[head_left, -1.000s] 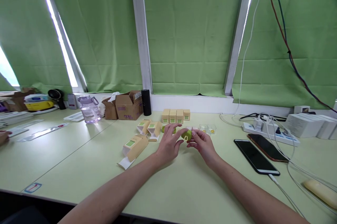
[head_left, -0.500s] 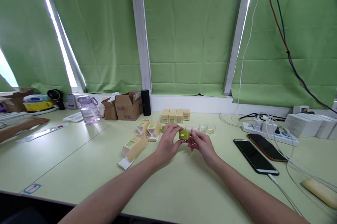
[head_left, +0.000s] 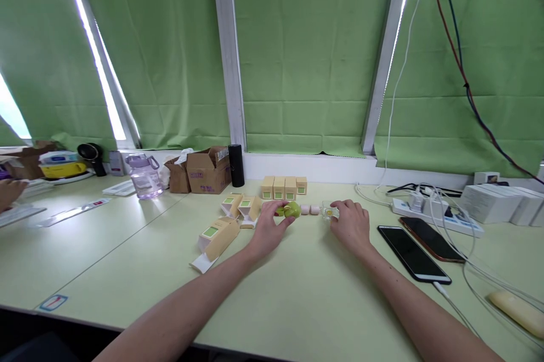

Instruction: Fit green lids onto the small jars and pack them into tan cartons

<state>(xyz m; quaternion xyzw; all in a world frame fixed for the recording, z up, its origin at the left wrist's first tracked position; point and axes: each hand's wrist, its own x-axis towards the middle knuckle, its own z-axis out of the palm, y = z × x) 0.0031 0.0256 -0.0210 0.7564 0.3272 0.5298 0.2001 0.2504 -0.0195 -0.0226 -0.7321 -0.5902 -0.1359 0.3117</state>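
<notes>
My left hand (head_left: 268, 230) is closed around a small glossy green round case (head_left: 292, 209), pinched between thumb and fingers just above the table. Part of another green piece (head_left: 279, 211) shows behind those fingers. To the right, my right hand (head_left: 352, 224) curls its fingers over a clear round piece with a yellow middle (head_left: 330, 212); the fingers hide part of the clear pieces there. Two pale pink short cylinders (head_left: 309, 210) stand side by side between the hands. Opened cream cartons (head_left: 219, 237) with green labels lie left of my left hand.
Several closed cream boxes (head_left: 283, 186) stand behind the hands. A brown cardboard box (head_left: 207, 171), a black cylinder (head_left: 236, 165) and a purple water bottle (head_left: 144, 177) are at the back left. Phones (head_left: 413, 253), cables and a power strip (head_left: 437, 216) occupy the right. Another person's hand (head_left: 9, 192) shows far left.
My right hand has left the green case and moved right to the clear pieces. My left hand keeps the case, now turned and slightly lower. The other person's hand has shifted left.
</notes>
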